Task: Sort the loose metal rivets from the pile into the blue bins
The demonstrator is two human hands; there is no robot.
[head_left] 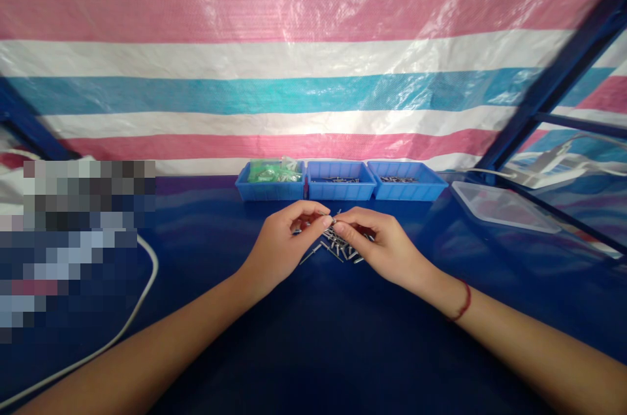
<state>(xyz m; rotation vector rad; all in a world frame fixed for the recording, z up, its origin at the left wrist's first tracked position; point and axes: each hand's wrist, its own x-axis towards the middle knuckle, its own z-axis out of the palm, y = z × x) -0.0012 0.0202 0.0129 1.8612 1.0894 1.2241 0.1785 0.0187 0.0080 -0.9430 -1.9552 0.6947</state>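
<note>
Your left hand [284, 235] and right hand [385, 242] are meeting, their grips pinching a small metal piece [334, 221] just above the loose rivets [337, 247], which are lying on the blue bench [304, 343].

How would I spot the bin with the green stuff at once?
Find the striped sheet behind the dark blue table. Three blue bins stand in a row near the table's far edge. Yours is the leftmost bin, the only one holding green plastic; the other two hold metal pieces.
</note>
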